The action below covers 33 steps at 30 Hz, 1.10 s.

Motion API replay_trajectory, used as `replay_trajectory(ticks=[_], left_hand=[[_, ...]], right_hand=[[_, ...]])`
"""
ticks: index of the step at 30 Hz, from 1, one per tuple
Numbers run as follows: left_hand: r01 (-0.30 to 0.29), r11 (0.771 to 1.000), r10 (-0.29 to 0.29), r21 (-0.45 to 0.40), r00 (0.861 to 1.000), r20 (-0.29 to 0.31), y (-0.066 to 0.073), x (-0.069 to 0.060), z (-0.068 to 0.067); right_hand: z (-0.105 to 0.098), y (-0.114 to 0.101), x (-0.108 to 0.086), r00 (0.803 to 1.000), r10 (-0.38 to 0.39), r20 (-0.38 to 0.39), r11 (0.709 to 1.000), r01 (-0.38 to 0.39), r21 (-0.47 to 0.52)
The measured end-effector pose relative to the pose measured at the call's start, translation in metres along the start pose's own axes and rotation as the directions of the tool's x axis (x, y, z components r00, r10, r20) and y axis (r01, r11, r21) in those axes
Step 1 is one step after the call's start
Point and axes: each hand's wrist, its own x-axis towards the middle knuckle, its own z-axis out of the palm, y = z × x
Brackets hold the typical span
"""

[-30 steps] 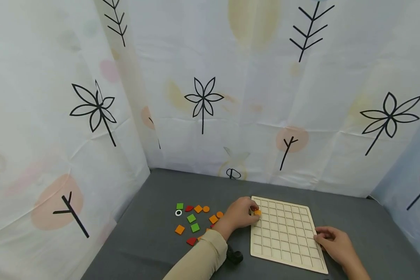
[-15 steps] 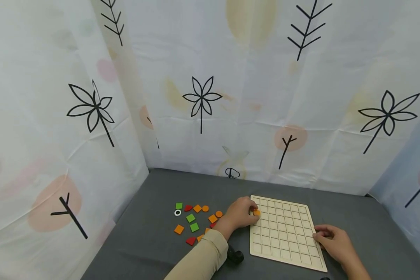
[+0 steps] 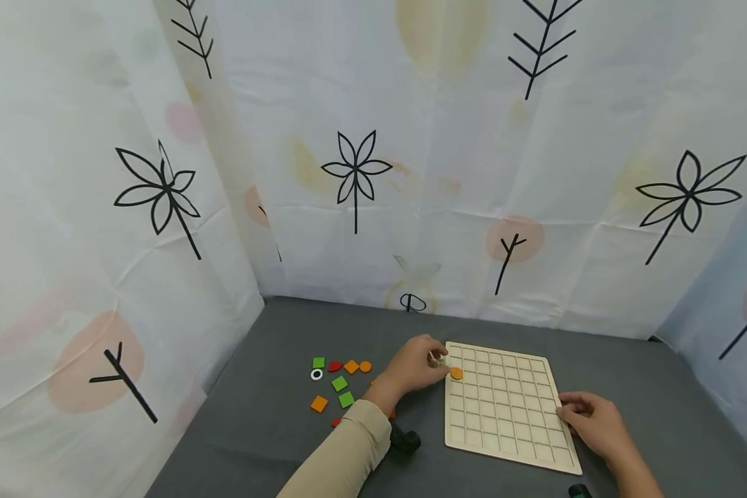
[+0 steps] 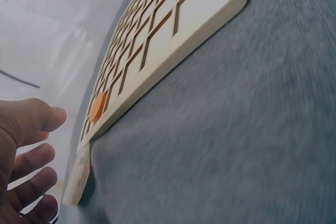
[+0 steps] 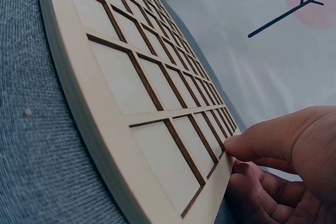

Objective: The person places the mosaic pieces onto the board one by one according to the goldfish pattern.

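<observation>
So the left hand point(image 3: 416, 363) has its fingers apart and I don't see anything between them; in the left wrist view the thumb is clear of the orange piece point(image 4: 97, 107). That piece sits on the grid board point(image 3: 504, 415), by the board's left edge, near its far left corner. The right hand point(image 3: 594, 422) pinches the board's right edge about midway along, thumb on top, other fingers tucked at the side or under, hard to tell which.

Handling-wise, my guess is the board's light, stiff wood, easy to steady by the rim. The orange piece looks small, hard and maybe a bit slick, so I'd take it by its sides, thumb and finger. Neither seems very fragile.

Further out, left of the board on the grey tabletop point(image 3: 255, 415), there's a loose scatter: green squares point(image 3: 319, 362), red pieces point(image 3: 335, 366), orange squares point(image 3: 319, 404), an orange disc point(image 3: 365, 366) and a white ring point(image 3: 317, 374). Some are partly behind the beige sleeve point(image 3: 336, 453). Black gadget point(image 3: 404, 439) next to the cuff, no brand I can make out. No readable writing anywhere, just line-drawn plants on the cloth backdrop point(image 3: 436, 173) behind the tabletop's far edge.
</observation>
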Motion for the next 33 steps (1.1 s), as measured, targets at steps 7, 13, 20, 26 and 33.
replay_trajectory(ticks=[7, 13, 20, 26, 33], left_hand=[[-0.003, 1.000, 0.002, 0.016, 1.000, 0.028, -0.001, -0.001, 0.002], [-0.019, 0.992, 0.011, 0.127, 0.998, 0.059, 0.006, 0.004, 0.012], [-0.037, 0.973, 0.022, 0.228, 0.997, 0.069, 0.012, 0.007, 0.020], [-0.034, 0.973, 0.021, 0.227, 0.998, 0.057, 0.010, 0.006, 0.024], [-0.043, 0.987, 0.035, 0.154, 0.998, 0.051, 0.006, 0.003, 0.017]], right_hand=[[-0.002, 0.000, 0.001, 1.000, 0.006, -0.005, 1.000, -0.006, 0.001], [0.000, -0.002, -0.002, 1.000, 0.007, -0.007, 1.000, -0.007, 0.012], [0.002, -0.002, -0.002, 1.000, 0.009, -0.029, 1.000, -0.009, 0.004], [0.002, -0.002, -0.002, 1.000, 0.012, -0.026, 1.000, -0.012, 0.003], [0.001, -0.004, -0.002, 1.000, 0.011, -0.026, 1.000, -0.011, 0.005]])
